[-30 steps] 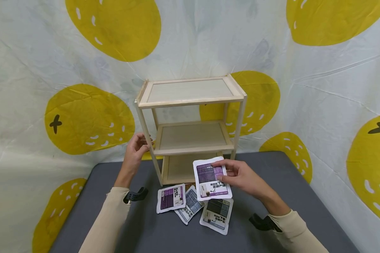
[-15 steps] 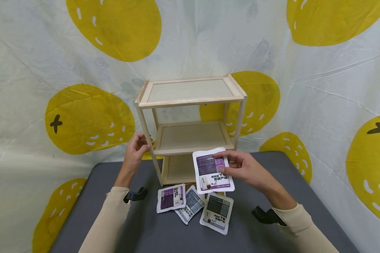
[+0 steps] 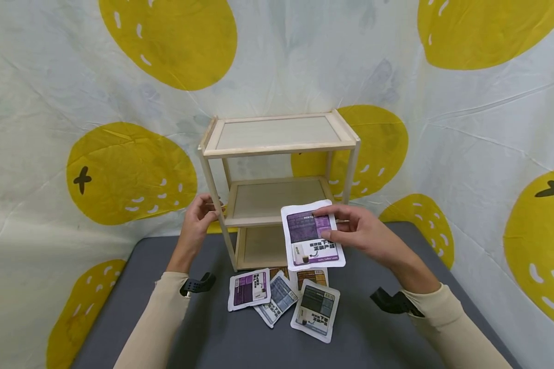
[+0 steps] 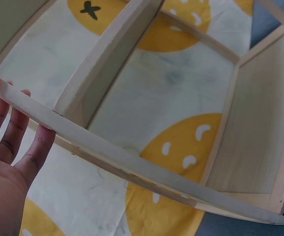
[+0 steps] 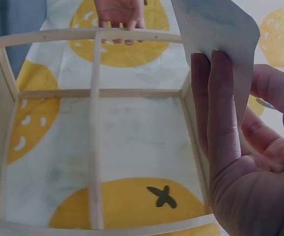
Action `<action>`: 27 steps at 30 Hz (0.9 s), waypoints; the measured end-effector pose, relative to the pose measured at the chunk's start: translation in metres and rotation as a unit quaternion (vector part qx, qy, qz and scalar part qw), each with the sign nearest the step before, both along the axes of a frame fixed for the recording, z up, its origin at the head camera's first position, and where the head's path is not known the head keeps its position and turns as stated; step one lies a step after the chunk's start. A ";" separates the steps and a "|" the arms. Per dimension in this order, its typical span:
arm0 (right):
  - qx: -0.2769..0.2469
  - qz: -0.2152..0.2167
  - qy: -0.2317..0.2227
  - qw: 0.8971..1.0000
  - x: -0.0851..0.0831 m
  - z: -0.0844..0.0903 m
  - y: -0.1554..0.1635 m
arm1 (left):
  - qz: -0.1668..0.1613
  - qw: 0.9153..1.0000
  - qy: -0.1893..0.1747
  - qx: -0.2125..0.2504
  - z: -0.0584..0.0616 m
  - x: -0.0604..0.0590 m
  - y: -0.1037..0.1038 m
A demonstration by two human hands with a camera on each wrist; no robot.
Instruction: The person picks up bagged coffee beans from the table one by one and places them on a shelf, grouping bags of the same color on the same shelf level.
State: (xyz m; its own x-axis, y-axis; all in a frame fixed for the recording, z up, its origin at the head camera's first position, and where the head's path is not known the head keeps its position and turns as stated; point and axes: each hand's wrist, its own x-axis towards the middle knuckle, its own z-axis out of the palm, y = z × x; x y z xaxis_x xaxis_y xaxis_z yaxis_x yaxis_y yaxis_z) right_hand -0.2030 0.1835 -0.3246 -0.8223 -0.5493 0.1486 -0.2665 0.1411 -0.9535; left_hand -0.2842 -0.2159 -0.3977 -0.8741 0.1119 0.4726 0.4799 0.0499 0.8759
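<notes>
The right hand (image 3: 362,230) pinches a purple packet (image 3: 311,236) in front of the wooden shelf (image 3: 277,148). The left hand (image 3: 198,218) grips the shelf's front left post.

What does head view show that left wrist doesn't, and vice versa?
Head only: right hand pinching a purple packet in front of the wooden shelf, and more packets lying on the grey table. Left wrist only: close-up of the fingers behind the post. Both: left hand holding the shelf's front left post.
</notes>
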 end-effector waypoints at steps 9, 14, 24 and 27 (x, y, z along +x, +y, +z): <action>0.005 -0.004 0.018 1.000 -0.001 0.028 0.004 | 0.006 1.000 0.001 -0.003 0.000 0.001 0.001; 0.005 -0.008 0.030 0.999 -0.003 0.040 0.006 | 0.004 1.000 0.004 -0.006 0.000 0.000 0.001; -0.006 -0.018 0.070 0.997 -0.014 0.063 0.013 | -0.001 1.000 0.001 0.003 0.001 -0.002 0.002; -0.001 -0.019 0.077 0.997 -0.015 0.069 0.014 | -0.006 1.000 0.004 0.007 0.000 -0.003 0.002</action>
